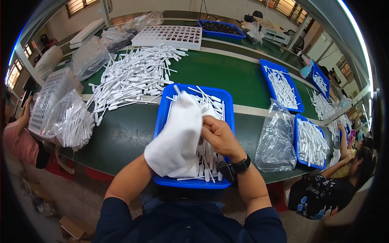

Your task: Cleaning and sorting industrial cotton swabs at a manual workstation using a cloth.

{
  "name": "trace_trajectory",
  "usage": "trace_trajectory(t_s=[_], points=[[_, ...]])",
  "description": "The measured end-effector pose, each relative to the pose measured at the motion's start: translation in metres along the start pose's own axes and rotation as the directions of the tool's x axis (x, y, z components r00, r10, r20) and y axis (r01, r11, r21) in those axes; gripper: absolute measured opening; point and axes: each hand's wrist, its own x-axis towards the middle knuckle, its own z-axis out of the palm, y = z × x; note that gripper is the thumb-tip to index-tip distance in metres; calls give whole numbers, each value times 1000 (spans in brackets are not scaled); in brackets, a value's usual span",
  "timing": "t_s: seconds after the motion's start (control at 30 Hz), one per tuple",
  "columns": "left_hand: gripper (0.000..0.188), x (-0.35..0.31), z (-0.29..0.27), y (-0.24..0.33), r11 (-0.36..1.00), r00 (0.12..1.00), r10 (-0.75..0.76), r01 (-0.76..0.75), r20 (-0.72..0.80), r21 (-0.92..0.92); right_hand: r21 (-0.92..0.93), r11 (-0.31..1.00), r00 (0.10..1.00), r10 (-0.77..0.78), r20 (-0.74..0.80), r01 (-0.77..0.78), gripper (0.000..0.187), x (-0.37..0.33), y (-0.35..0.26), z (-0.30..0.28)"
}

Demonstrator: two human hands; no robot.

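Observation:
A white cloth (174, 139) is draped over my left hand, whose fingers are hidden; only my left forearm (131, 178) shows below it. My right hand (221, 135) pinches the cloth's right side with bent fingers and thumb. From the cloth's top pokes the end of a white stick (176, 89); what grips it is covered. Beneath both hands stands a blue tray (163, 108) full of white plastic sticks (207, 156) with one thick end each. My right wrist wears a black watch (242, 165), with a black piece beside it over the tray's edge.
A loose stick pile (133, 75) lies left of the tray, with a plastic bag of sticks (73, 121) nearer. Rightward are a clear bag (276, 139) and blue trays of sticks (312, 141). A white holed rack (167, 36) lies behind. People sit at both sides.

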Motion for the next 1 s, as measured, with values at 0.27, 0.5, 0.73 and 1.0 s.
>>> trace_trajectory(t_s=[0.27,0.5,0.73,1.0], points=[[29,-7,-20,-60,830,969,239,-168,-68,531,-86,994,997,-61,51,66,29,0,-5,1],[29,-5,19,90,459,931,245,-358,272,813,-224,973,994,23,-102,-46,24,-10,-14,-21],[57,-7,27,66,429,876,280,-481,394,765,-24,993,950,-121,-288,119,30,-8,-11,-3],[70,-6,23,77,474,887,283,-460,365,751,177,962,965,-170,-198,206,31,2,-5,-11]])
